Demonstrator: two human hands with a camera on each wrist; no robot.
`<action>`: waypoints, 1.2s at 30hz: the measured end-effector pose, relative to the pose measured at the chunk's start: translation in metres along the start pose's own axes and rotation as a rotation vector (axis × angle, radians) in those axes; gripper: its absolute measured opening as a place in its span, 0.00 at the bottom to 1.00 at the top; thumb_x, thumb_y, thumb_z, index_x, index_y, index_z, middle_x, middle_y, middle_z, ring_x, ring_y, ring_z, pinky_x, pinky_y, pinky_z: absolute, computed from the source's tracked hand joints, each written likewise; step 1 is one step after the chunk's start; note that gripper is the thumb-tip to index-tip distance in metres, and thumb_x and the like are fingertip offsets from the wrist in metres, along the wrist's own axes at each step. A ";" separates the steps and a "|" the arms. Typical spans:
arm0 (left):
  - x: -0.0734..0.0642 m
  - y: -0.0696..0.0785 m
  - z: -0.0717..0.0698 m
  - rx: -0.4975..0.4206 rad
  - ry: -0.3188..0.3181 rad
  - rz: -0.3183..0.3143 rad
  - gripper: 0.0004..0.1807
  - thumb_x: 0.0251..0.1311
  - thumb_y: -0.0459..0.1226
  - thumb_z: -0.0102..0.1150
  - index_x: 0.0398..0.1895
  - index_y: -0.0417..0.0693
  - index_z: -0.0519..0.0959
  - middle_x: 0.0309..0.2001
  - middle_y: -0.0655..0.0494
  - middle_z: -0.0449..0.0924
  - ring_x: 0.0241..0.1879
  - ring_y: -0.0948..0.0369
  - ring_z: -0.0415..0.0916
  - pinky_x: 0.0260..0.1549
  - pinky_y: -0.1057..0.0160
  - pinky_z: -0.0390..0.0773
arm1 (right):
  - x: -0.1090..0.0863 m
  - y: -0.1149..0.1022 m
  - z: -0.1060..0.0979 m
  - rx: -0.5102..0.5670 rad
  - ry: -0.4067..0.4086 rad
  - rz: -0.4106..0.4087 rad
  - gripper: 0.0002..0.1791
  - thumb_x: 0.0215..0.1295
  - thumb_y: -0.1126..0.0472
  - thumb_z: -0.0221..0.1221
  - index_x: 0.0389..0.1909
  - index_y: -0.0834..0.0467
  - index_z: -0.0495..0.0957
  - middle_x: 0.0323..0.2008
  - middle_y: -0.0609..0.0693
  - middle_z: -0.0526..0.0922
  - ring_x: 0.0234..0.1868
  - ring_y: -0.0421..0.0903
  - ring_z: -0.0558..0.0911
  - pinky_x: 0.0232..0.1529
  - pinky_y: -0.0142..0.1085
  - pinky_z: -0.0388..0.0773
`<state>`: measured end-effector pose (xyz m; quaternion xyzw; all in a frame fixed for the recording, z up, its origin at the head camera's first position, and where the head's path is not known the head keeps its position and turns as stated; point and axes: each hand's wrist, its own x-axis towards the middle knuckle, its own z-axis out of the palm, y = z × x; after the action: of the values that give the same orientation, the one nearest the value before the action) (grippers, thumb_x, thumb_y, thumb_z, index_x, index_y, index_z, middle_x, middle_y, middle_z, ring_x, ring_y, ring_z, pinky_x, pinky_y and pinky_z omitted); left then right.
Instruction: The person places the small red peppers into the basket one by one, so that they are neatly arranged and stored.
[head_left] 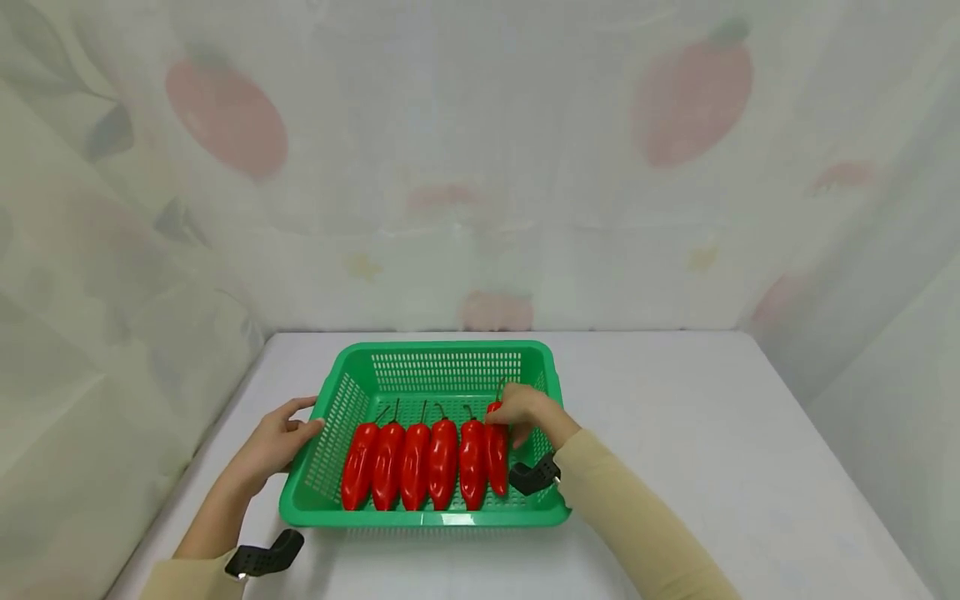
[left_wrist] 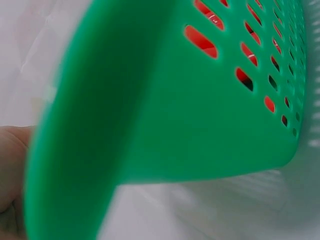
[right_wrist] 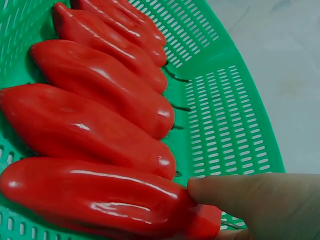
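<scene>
A green plastic basket [head_left: 423,518] holds a row of several glossy red chili peppers [head_left: 442,462], laid side by side with thin dark stems pointing to the far side. My right hand [head_left: 525,408] reaches into the basket and pinches the stem end of the rightmost pepper [right_wrist: 95,192]. In the right wrist view, the thumb presses on this pepper's upper side; the other fingers are mostly hidden. My left hand [head_left: 273,442] grips the basket's left rim, thumb at the edge. Only part of that hand [left_wrist: 12,180] shows beyond the rim in the left wrist view.
The basket stands on a white table [head_left: 675,433], left of its middle. A pale curtain [head_left: 480,167] with faded fruit prints hangs behind the table and along its sides. Dark straps [head_left: 536,475] are worn on both wrists over beige sleeves.
</scene>
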<state>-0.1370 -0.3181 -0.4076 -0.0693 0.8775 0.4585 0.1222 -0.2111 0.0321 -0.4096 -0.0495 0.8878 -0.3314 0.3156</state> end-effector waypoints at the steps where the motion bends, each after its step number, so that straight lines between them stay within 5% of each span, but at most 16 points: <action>1: 0.000 -0.001 0.000 0.001 0.002 0.000 0.33 0.66 0.44 0.49 0.69 0.41 0.51 0.39 0.39 0.77 0.28 0.56 0.80 0.26 0.55 0.82 | 0.001 0.000 0.001 0.003 -0.006 0.005 0.13 0.60 0.58 0.57 0.29 0.63 0.67 0.29 0.56 0.74 0.26 0.55 0.84 0.26 0.40 0.81; 5: 0.000 -0.002 0.000 0.005 0.007 0.008 0.33 0.65 0.45 0.49 0.68 0.42 0.52 0.39 0.39 0.76 0.28 0.56 0.80 0.26 0.56 0.82 | 0.002 0.002 0.005 -0.013 -0.005 0.023 0.12 0.60 0.59 0.57 0.31 0.64 0.68 0.30 0.57 0.74 0.25 0.54 0.84 0.24 0.37 0.81; 12: 0.001 -0.002 -0.002 0.006 -0.007 0.004 0.34 0.65 0.46 0.49 0.69 0.42 0.51 0.43 0.36 0.76 0.29 0.56 0.80 0.27 0.55 0.82 | 0.004 0.000 0.006 -0.045 -0.007 0.051 0.22 0.61 0.58 0.57 0.50 0.69 0.66 0.41 0.59 0.73 0.22 0.51 0.84 0.23 0.35 0.80; 36: 0.005 -0.004 -0.002 0.020 -0.017 0.018 0.34 0.66 0.46 0.47 0.69 0.42 0.51 0.42 0.37 0.76 0.29 0.56 0.80 0.28 0.55 0.82 | 0.010 0.001 0.007 -0.129 -0.009 0.068 0.12 0.62 0.58 0.56 0.35 0.65 0.71 0.31 0.55 0.74 0.18 0.49 0.82 0.26 0.37 0.81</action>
<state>-0.1408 -0.3222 -0.4105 -0.0563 0.8816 0.4514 0.1263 -0.2144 0.0260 -0.4195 -0.0410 0.9070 -0.2625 0.3268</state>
